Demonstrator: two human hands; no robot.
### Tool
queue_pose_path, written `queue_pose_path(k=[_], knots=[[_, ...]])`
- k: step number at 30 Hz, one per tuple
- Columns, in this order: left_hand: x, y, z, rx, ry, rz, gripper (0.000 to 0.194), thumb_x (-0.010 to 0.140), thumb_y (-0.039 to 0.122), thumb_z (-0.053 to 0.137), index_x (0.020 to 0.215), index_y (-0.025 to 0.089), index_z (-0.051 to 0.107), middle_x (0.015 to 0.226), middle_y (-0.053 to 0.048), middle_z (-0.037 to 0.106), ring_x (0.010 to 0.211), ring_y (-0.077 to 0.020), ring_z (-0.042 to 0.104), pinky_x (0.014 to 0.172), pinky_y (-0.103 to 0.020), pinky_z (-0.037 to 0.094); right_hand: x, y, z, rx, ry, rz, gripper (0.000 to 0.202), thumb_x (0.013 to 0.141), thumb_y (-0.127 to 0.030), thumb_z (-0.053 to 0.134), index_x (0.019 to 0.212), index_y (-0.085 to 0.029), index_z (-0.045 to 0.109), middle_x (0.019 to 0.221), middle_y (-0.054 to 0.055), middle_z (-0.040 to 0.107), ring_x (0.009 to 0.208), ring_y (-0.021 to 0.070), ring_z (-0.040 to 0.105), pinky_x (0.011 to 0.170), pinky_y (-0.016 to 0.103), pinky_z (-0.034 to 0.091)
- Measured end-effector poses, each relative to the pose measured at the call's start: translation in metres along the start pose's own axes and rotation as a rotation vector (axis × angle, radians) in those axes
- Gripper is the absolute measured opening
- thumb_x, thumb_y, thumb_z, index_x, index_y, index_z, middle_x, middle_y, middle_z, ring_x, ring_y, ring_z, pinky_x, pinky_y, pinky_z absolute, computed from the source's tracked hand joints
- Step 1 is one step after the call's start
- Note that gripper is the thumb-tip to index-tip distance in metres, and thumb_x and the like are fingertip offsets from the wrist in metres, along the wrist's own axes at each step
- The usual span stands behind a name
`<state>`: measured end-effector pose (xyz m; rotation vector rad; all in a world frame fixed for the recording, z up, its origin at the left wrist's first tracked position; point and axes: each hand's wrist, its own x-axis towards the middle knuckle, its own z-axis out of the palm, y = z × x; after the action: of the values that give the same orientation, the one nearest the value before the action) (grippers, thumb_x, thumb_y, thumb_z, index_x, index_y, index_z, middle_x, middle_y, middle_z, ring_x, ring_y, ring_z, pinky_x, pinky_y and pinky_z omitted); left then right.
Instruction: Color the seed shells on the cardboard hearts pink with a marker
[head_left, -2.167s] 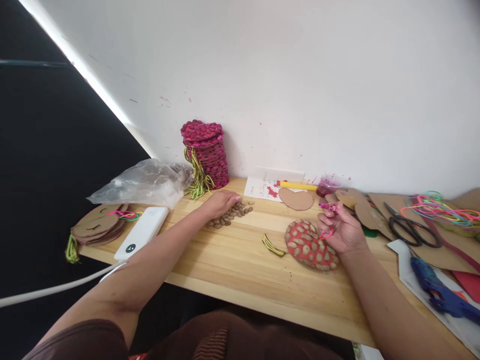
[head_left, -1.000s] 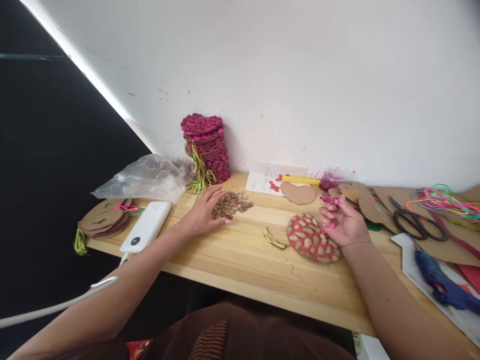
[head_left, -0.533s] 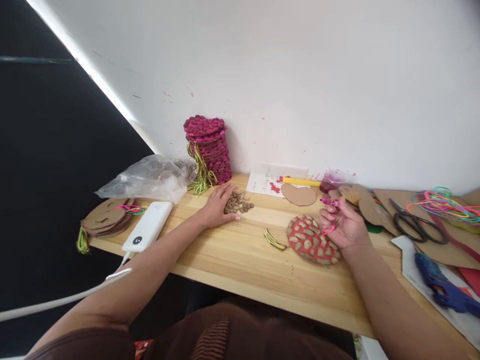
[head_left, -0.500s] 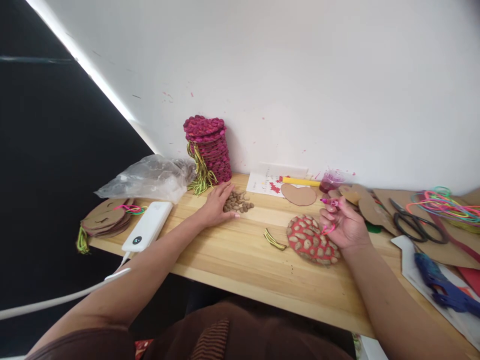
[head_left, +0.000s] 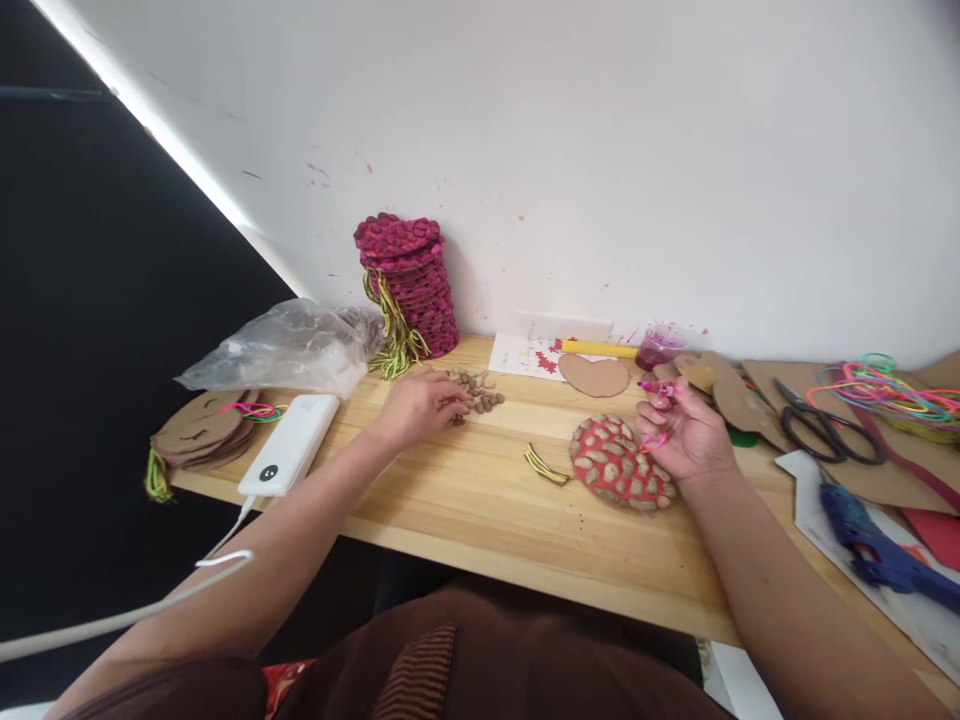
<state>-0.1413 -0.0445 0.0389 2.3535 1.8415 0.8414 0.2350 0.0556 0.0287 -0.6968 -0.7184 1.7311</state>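
My left hand (head_left: 421, 404) is at the left edge of a small pile of brown pieces (head_left: 480, 390), its fingers drawn together; whether a piece is between them is hidden. Raised above the right part of the table, my right hand (head_left: 686, 432) pinches a small pink item (head_left: 657, 387), with a bright pink cord loop hanging at the fingers. Just left of this hand lies a red disc covered with tan pieces (head_left: 619, 464). A short yellow-and-black tassel (head_left: 546, 465) rests beside the disc.
Behind stand a magenta woven stack (head_left: 420, 285) and a purple-stained cup (head_left: 660, 346). At left are a plastic bag (head_left: 285, 350), cardboard discs (head_left: 202, 430) and a white power bank (head_left: 291, 445) with cable. At right lie scissors (head_left: 832, 432), cords (head_left: 885, 395) and a blue glue gun (head_left: 885, 560).
My left hand's fingers, earlier spread beside the brown pieces, have drawn together at the pile. My right hand keeps its pinch on the pink item. The view has shifted slightly.
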Motion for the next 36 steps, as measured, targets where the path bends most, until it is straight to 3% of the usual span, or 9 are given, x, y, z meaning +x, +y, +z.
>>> queue_pose_path(k=[4, 12, 19, 24, 36], knots=[[-0.007, -0.011, 0.006, -0.011, -0.071, -0.007, 0.015, 0.092, 0.025, 0.069, 0.085, 0.026, 0.082, 0.091, -0.004, 0.081, 0.091, -0.0254, 0.071, 0.090, -0.040, 0.054, 0.000, 0.000, 0.001, -0.007, -0.002, 0.010, 0.034, 0.076, -0.035, 0.090, 0.076, -0.023, 0.058, 0.062, -0.006, 0.054, 0.050, 0.0076, 0.045, 0.041, 0.020, 0.036], [-0.015, -0.017, -0.001, -0.054, -0.126, -0.025, 0.019, 0.087, 0.020, 0.073, 0.102, 0.025, 0.082, 0.089, -0.003, 0.080, 0.090, -0.0237, 0.071, 0.085, -0.034, 0.055, 0.000, 0.000, -0.001, -0.001, 0.008, 0.015, 0.035, 0.075, -0.037, 0.091, 0.075, -0.023, 0.058, 0.063, -0.006, 0.056, 0.051, 0.0078, 0.045, 0.040, 0.019, 0.036], [-0.010, -0.014, -0.004, 0.048, -0.080, 0.061, 0.016, 0.091, 0.013, 0.068, 0.088, 0.021, 0.082, 0.087, -0.005, 0.079, 0.089, -0.0239, 0.070, 0.085, -0.036, 0.052, -0.001, 0.000, 0.000, 0.022, -0.010, 0.022, 0.042, 0.066, -0.034, 0.097, 0.075, -0.022, 0.058, 0.062, -0.007, 0.056, 0.050, 0.0064, 0.047, 0.040, 0.017, 0.039], [-0.013, -0.012, -0.002, 0.032, -0.116, 0.097, 0.010, 0.087, 0.014, 0.076, 0.088, 0.022, 0.082, 0.089, -0.005, 0.079, 0.088, -0.0226, 0.070, 0.085, -0.035, 0.052, -0.001, -0.001, 0.000, 0.011, -0.010, 0.026, 0.040, 0.069, -0.036, 0.096, 0.076, -0.021, 0.060, 0.063, -0.007, 0.055, 0.051, 0.0061, 0.047, 0.040, 0.017, 0.040], [-0.006, -0.002, 0.003, -0.010, -0.072, 0.035, 0.010, 0.086, 0.010, 0.072, 0.085, 0.018, 0.078, 0.091, -0.007, 0.079, 0.093, -0.0233, 0.071, 0.090, -0.034, 0.053, 0.000, -0.001, 0.000, -0.043, -0.007, 0.010, 0.034, 0.077, -0.039, 0.088, 0.076, -0.022, 0.058, 0.063, -0.007, 0.054, 0.049, 0.0061, 0.046, 0.040, 0.017, 0.038]])
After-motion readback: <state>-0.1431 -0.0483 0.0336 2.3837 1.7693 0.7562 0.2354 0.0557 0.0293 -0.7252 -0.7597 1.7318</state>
